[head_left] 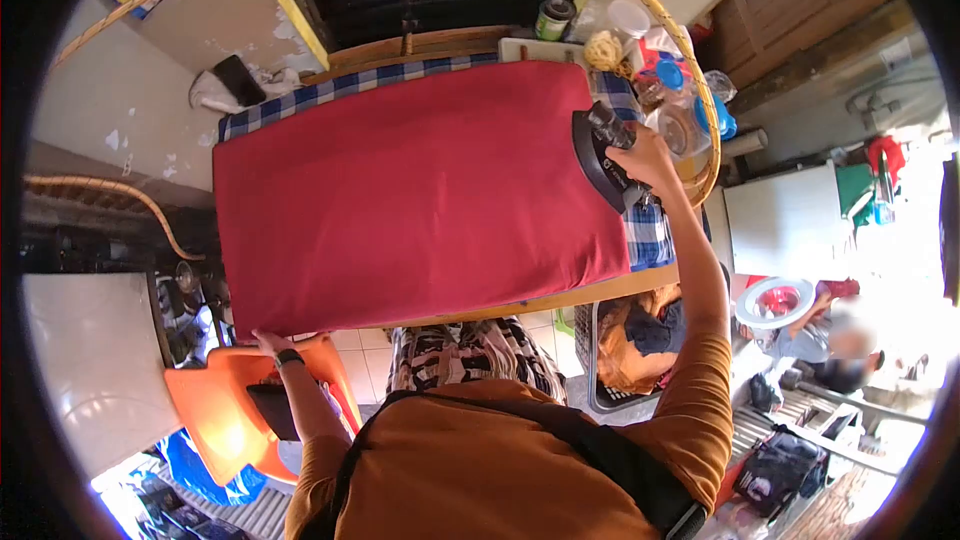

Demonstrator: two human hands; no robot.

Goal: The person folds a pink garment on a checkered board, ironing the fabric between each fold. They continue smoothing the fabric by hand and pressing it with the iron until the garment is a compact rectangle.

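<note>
A dark red cloth (420,200) lies spread over a blue-and-white checked cover (265,117) on a table. My right hand (648,158) is closed around the handle of a black clothes iron (597,168), which rests at the red cloth's right edge, partly over the checked cover. At the near left corner, my left hand (270,343) has its fingers closed on the hem of the red cloth. Part of those fingers is hidden by the fabric.
An orange chair (215,405) stands by my left arm. A black basket of clothes (600,365) sits below the table's right end. Plastic containers (672,75) and a jar (555,20) crowd the back right. A yellow hose (712,120) hangs beside them. Another person (815,335) is at far right.
</note>
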